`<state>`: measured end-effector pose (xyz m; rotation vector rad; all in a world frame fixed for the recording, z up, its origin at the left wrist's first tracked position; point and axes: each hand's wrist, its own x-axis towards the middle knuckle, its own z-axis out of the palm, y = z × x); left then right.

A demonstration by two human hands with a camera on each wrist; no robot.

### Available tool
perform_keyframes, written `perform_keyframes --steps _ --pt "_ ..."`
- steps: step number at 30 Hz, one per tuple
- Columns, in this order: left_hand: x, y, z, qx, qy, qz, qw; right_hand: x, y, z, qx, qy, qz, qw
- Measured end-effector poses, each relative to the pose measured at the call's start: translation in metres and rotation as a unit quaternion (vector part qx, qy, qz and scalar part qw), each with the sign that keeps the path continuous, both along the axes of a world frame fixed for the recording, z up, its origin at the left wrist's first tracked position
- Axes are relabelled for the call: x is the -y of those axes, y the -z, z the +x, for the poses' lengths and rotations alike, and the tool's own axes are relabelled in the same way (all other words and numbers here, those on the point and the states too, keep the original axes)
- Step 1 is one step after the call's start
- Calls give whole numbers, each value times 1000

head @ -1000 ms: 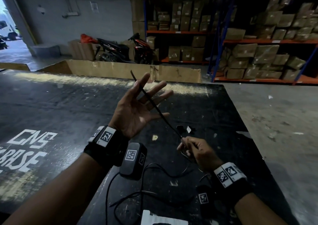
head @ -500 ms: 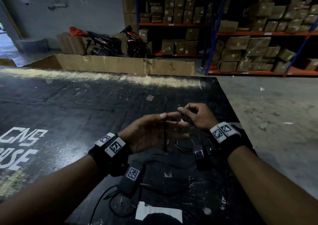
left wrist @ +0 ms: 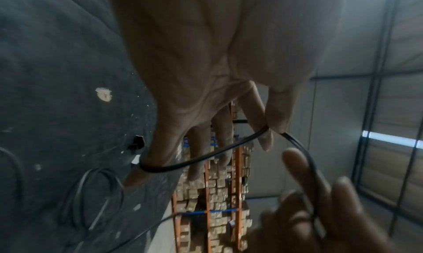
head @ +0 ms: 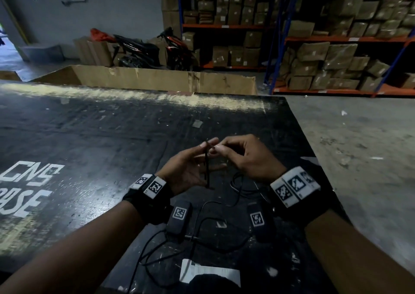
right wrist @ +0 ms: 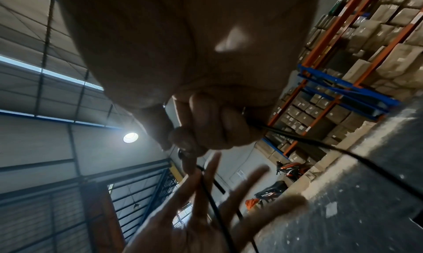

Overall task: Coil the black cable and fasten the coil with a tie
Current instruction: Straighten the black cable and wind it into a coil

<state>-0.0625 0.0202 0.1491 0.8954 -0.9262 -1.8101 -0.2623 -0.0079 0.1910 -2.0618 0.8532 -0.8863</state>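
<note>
In the head view my left hand [head: 193, 165] is held palm-right above the black table, fingers extended. The thin black cable [head: 206, 165] runs down across its palm. The left wrist view shows the cable [left wrist: 201, 157] hooked round the little finger and pinched between thumb and index finger. My right hand [head: 242, 156] sits right beside the left fingertips and pinches the cable [right wrist: 297, 139] in its curled fingers. The slack cable [head: 238, 188] lies in loose loops on the table under both wrists. A small black piece [left wrist: 137, 143] lies on the table; I cannot tell what it is.
The black table top [head: 101, 136] carries white lettering [head: 29, 181] at the left. Its right edge [head: 314, 149] drops to a concrete floor. A white paper label [head: 208, 273] lies near me. A cardboard wall [head: 157, 80], motorbikes and box-filled shelves stand beyond.
My left hand came down from a raised, spread pose. My right hand rose from low on the table to meet it, and the stretched cable now lies across the left palm.
</note>
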Motion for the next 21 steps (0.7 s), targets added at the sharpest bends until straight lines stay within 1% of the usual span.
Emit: perform_keyframes --steps 4,8,10,13,18,21 --pt "8 -15 11 -65 -23 -31 997 -18 28 2 74 -25 70 994" --pt "12 -38 23 -114 -34 -69 991 -25 59 -2 78 -53 139 986" --pt "11 -50 27 -118 -35 -90 988 -25 71 -4 81 -46 181 979" --pt "6 -62 28 -123 -22 -117 985 -18 84 -9 101 -27 260 960" --pt "-1 -69 21 -116 -3 -145 983 -11 97 -4 82 -58 301 948" --pt "-3 -73 23 -113 -6 -148 982 -9 97 1 69 -67 296 950"
